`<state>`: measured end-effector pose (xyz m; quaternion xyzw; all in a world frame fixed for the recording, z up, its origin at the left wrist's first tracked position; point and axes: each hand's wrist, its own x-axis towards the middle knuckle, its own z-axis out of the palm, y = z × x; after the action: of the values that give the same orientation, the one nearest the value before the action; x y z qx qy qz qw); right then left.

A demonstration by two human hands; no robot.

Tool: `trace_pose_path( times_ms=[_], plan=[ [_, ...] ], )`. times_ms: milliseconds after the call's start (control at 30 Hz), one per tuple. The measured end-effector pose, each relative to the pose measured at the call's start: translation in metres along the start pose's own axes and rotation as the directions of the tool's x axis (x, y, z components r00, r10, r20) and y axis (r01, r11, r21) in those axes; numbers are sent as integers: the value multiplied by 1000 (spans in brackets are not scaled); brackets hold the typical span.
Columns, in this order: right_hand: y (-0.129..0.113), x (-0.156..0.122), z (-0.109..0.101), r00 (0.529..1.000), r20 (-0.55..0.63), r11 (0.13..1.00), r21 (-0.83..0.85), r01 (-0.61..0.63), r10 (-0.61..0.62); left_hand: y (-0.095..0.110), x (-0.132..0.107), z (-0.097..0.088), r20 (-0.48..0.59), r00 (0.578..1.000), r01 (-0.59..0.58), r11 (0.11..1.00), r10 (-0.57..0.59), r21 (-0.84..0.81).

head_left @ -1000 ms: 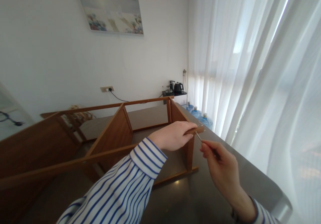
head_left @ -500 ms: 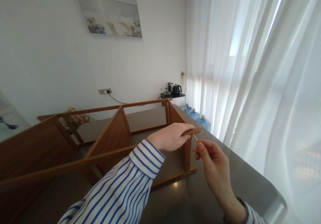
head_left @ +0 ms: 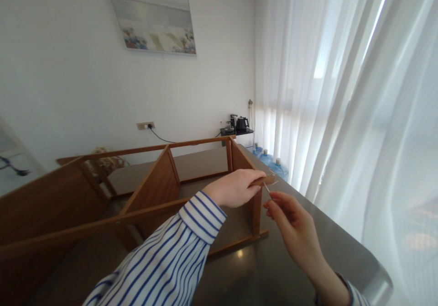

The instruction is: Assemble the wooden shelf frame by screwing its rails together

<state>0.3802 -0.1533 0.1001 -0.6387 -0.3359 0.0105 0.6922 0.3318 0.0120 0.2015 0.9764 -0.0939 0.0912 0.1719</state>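
Note:
A brown wooden shelf frame (head_left: 153,178) lies on its side on the table. At its near right corner, my left hand (head_left: 236,188) is closed around the wooden rail end (head_left: 269,179), thumb below and fingers on top. My right hand (head_left: 296,226) is just right of that corner, thumb and fingers pinching a thin metal hex key (head_left: 267,188). The key's long part points up and left to the underside of the rail end. Its tip and the fastener there are too small to make out.
The grey table (head_left: 338,233) has a rounded near right corner. White curtains (head_left: 342,114) hang along the right side. Blue water bottles (head_left: 278,168) stand on the floor beyond the table, near a black kettle (head_left: 242,123) on a small stand.
My right hand's fingers have turned and shifted their pinch on the hex key. My left hand keeps its grip on the rail end. The view has moved slightly.

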Motion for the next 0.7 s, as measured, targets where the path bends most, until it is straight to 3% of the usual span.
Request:
trace_pose_path(
  times_ms=[133,233,300,400,500,600,700],
  plan=[
    [3,-2,-4,995,50,988,-121,96,-90,-1,0,1,-3,1000,-3,1000,3,13],
    [-1,-1,-10,970,127,935,-265,236,-209,-1,0,2,-3,1000,-8,1000,8,22],
    [-5,3,-16,922,207,840,-383,385,-328,-1,0,2,-4,1000,-8,1000,8,20],
    [-12,12,-27,791,350,593,-527,609,-502,-1,0,2,-3,1000,-12,1000,12,9],
    [-18,21,-37,691,451,371,-609,701,-565,-1,0,1,-5,1000,-14,1000,14,-8],
    [-22,25,-41,642,500,284,-615,735,-581,-2,0,1,5,1000,-12,999,12,-31],
    [-22,26,-38,629,480,273,-618,737,-612,-3,0,0,17,1000,-19,999,20,-43]
  ],
)
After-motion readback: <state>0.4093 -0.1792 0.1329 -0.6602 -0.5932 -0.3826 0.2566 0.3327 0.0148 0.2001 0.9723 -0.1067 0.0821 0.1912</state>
